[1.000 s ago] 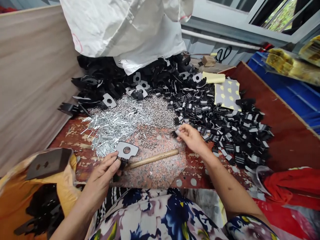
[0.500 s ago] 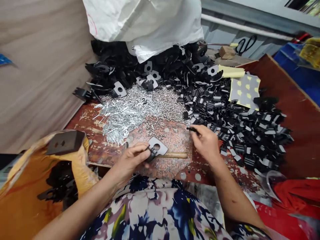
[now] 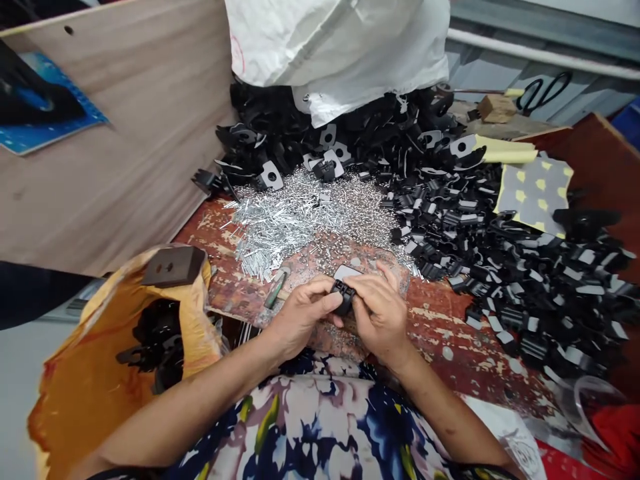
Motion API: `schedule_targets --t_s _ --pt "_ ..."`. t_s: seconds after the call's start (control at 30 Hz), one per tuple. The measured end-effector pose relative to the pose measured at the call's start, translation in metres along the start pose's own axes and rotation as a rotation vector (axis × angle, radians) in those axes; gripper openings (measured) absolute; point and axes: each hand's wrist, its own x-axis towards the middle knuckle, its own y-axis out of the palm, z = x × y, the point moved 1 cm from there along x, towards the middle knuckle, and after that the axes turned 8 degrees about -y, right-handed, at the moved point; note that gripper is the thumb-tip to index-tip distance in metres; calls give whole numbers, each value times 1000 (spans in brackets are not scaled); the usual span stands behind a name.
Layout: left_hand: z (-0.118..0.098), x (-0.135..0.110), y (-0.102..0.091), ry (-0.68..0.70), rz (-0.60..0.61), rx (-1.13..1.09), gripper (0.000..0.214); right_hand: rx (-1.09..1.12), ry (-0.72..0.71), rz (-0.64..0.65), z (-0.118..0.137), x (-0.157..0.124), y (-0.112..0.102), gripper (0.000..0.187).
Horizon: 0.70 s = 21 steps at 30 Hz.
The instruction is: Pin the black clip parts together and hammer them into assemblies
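Both hands meet low in the middle, over a speckled stone slab. They hold a black plastic clip part with a grey pad on its upper piece. My left hand pinches the part from the left. My right hand closes on it from the right, the fingers covering much of it; the small black piece seen there earlier cannot be made out separately. Beyond them lie a heap of silver metal pins and a heap of tiny silver bits, perhaps springs. A green-handled tool rests left of the slab.
Small black clip pieces are heaped right; larger grey-padded ones lie behind the metal, under a white sack. An orange sack with a brown block stands left. Far right are a yellow-spotted grey sheet and scissors.
My right hand has moved left with its small black piece to meet the part in my left hand. The view has turned left, and the green-handled tool now shows fully.
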Motion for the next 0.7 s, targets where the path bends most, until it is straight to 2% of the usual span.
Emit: schedule_targets --t_s 0.17,0.27,0.33,0.43,0.53,0.6,0.7 --pt "-2 3 -18 7 -42 124 24 263 248 76 3 -16 7 37" --pt "-2 2 -28 3 -70 207 24 286 255 232 -12 -10 1 35" --pt "-1 0 -33 -5 -97 202 20 146 205 256 -34 2 -9 34" --pt "1 -3 -37 -1 -167 186 17 -192 158 218 -74 20 -20 32" --pt "2 -5 -35 -2 -179 246 20 -303 205 321 -98 28 -17 20" --pt "2 -5 -32 18 -174 329 21 -264 232 318 -93 27 -12 14" --pt "-2 -3 -26 149 -212 579 18 -63 196 194 -56 21 -9 12"
